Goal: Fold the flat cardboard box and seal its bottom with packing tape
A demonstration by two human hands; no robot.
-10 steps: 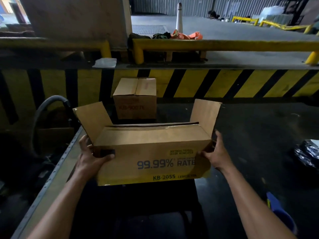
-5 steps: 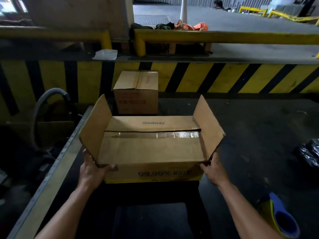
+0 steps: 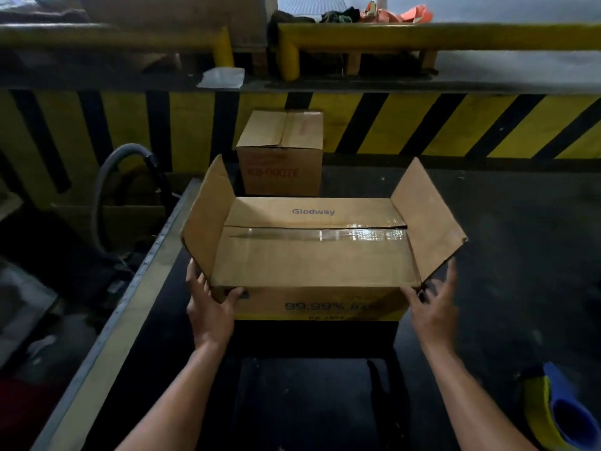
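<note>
On the dark table, my left hand (image 3: 211, 307) grips the brown cardboard box (image 3: 312, 265); right hand (image 3: 432, 307) hovers released. Light, stiff, I judge: hold near corners.

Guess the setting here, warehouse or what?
Likely a warehouse loading dock. Cues: the black-and-yellow hazard-striped wall, the yellow steel guard rail on the raised concrete ledge above it, and a second brown cardboard carton standing behind the taped brown cardboard box being handled.

Brown cardboard box (image 3: 312, 265) yellow-banded, yellow-black striped wall (image 3: 422, 125), yellow rail (image 3: 422, 34)
</note>
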